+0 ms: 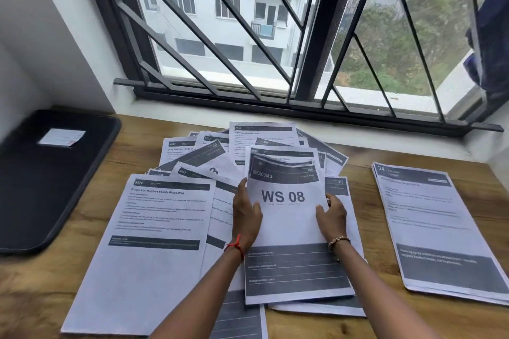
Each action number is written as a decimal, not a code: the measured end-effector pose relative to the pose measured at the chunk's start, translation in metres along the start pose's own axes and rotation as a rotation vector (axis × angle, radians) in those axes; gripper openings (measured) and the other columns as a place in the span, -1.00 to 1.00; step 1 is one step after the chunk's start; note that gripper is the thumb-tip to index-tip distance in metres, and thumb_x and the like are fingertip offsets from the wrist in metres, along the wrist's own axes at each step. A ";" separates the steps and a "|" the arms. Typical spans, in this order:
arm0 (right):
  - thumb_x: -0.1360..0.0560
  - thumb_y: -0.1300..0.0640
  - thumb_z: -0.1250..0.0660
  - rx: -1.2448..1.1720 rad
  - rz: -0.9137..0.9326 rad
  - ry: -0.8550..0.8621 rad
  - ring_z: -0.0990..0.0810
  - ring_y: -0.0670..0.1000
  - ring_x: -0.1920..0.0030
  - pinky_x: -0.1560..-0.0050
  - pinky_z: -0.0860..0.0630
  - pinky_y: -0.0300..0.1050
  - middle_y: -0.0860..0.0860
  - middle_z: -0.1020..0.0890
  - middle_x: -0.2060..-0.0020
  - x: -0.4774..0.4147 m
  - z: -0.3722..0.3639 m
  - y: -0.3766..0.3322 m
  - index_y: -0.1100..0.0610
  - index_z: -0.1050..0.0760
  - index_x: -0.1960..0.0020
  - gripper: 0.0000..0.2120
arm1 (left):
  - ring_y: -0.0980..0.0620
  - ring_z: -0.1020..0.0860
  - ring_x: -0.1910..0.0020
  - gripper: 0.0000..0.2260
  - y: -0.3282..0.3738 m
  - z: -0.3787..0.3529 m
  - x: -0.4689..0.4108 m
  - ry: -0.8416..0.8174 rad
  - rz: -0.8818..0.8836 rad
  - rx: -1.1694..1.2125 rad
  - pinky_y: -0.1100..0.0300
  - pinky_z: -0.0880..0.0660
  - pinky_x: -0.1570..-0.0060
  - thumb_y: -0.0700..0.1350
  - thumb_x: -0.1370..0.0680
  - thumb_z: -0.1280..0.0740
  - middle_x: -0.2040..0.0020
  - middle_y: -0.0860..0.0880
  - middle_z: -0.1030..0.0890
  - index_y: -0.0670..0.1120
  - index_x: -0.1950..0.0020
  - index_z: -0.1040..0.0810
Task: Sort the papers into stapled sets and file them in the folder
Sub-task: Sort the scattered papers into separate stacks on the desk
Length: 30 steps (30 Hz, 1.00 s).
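Note:
A loose spread of printed papers point(165, 217) covers the middle of the wooden desk point(366, 231). On top lies a small stack headed "WS 08" point(286, 228). My left hand point(245, 215) grips that stack's left edge, thumb over the sheet. My right hand point(332, 215) holds its right edge, fingers curled on the paper. A separate neat pile of papers point(438, 228) lies at the right. The black folder point(46, 179), closed and bearing a white label, lies at the far left.
The desk ends at a white sill under a barred window point(248, 36). A white wall stands at the left behind the folder. A dark cloth point(490, 22) hangs at the upper right. Bare wood shows between the paper piles.

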State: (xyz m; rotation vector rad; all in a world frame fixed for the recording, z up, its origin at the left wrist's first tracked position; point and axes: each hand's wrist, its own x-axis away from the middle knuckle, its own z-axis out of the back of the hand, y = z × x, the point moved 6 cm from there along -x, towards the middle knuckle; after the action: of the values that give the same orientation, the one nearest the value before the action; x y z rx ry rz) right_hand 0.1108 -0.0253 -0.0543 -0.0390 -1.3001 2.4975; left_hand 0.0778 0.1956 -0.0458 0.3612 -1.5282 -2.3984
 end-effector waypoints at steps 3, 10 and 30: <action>-0.46 0.34 -0.25 0.039 0.021 -0.002 -0.46 0.24 -0.19 -0.24 -0.42 0.06 0.25 -0.53 -0.14 0.002 -0.002 -0.003 0.34 -0.45 -0.21 -0.68 | -0.11 -0.43 -0.31 -0.49 -0.001 0.004 -0.008 -0.155 0.074 0.028 0.16 -0.43 -0.24 -0.36 -0.52 -0.24 -0.36 -0.15 -0.42 -0.14 -0.44 -0.20; -0.51 0.14 -0.29 0.176 0.035 0.064 -0.28 0.22 -0.31 -0.29 -0.22 0.05 0.26 -0.37 -0.26 0.008 0.001 -0.014 0.29 -0.36 -0.34 -0.55 | -0.01 -0.50 -0.14 -0.58 0.019 0.023 -0.011 -0.207 0.013 0.062 0.40 -0.45 0.08 -0.35 -0.58 -0.14 -0.20 -0.08 -0.51 -0.11 -0.41 -0.21; -0.40 0.44 -0.23 -0.390 -0.192 0.332 -0.50 0.05 0.14 0.50 -0.39 -0.45 0.09 -0.56 0.13 -0.011 0.068 0.037 0.39 -0.54 -0.03 -0.77 | -0.15 -0.27 -0.33 -0.61 0.022 0.006 -0.013 -0.051 0.177 -0.212 0.07 -0.30 -0.26 -0.21 -0.57 -0.25 -0.34 -0.19 -0.37 -0.22 -0.38 -0.31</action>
State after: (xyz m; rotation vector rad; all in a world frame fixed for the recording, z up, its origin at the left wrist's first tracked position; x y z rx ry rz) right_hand 0.0991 -0.1020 -0.0460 -0.3816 -1.5359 1.9464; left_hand 0.0900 0.1963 -0.0228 0.1153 -1.2520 -2.4133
